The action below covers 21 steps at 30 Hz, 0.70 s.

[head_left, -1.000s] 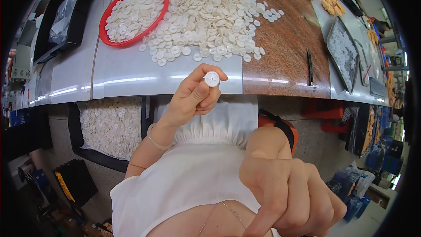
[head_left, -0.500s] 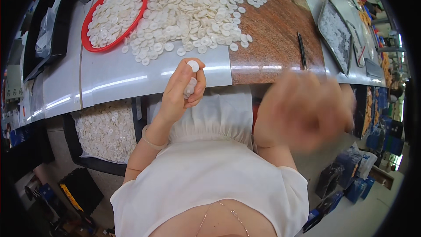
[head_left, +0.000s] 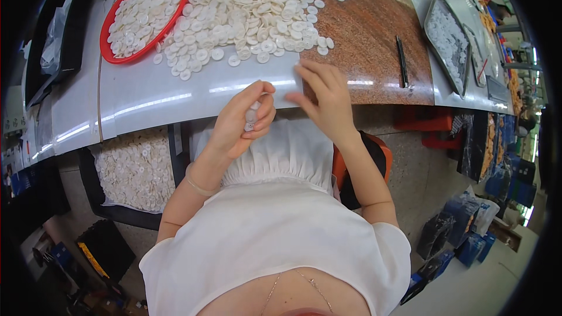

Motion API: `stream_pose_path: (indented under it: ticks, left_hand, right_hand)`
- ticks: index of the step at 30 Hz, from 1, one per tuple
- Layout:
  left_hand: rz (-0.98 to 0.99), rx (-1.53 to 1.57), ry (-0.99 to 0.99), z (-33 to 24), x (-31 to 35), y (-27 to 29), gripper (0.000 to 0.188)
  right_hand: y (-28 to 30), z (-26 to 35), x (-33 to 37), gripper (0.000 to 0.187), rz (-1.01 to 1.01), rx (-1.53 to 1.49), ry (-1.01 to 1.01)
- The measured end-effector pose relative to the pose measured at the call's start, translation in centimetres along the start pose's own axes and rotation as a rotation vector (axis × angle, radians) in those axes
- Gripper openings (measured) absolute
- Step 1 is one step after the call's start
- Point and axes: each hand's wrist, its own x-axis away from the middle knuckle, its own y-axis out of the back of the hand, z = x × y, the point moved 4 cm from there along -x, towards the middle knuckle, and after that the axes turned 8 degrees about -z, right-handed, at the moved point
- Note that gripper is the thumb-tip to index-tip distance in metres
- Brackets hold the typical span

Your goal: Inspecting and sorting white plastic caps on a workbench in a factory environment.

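In front of my body my left hand (head_left: 233,122) is closed around several small white round discs (head_left: 252,116), stacked in its palm. The fingers cover part of the stack. My right hand (head_left: 329,95) is just to the right of it, fingers spread and apart, with nothing visible in them. Its fingertips hover around the table's front part, where grey sheet meets brown surface. Beyond both hands lies a big loose pile of the same white discs (head_left: 252,11). Left of the pile, a round red tray (head_left: 104,41) is filled with more discs.
A dark pen (head_left: 401,61) lies on the brown tabletop (head_left: 374,41). Farther right is a metal tray (head_left: 463,89) of whitish pieces. Below the table edge at left, a black crate (head_left: 88,184) holds many discs. An orange stool (head_left: 383,161) is on the right, behind my forearm.
My right hand has come from the right, where it was blurred, to beside my left hand. The disc at my left thumb and fingertips no longer shows there.
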Motion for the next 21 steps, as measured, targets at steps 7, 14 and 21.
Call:
stream_pose_path:
  ticks: [7, 14, 21]
  left_hand:
    - [-0.054, -0.182, -0.068, 0.9, 0.2, -0.8, 0.020]
    - [0.019, -0.323, -0.088, 1.1, 0.5, -0.4, 0.032]
    - [0.220, -0.015, 0.008, 0.1, 0.7, 0.0, 0.044]
  right_hand:
    - [-0.7, 0.9, 3.7, 0.031, 0.044, -0.259, 0.148]
    - [-0.4, 2.2, -0.7, 0.007, -0.025, -0.651, -0.273]
    - [-2.5, 1.1, -2.8, 0.009, 0.130, -0.712, -0.291]
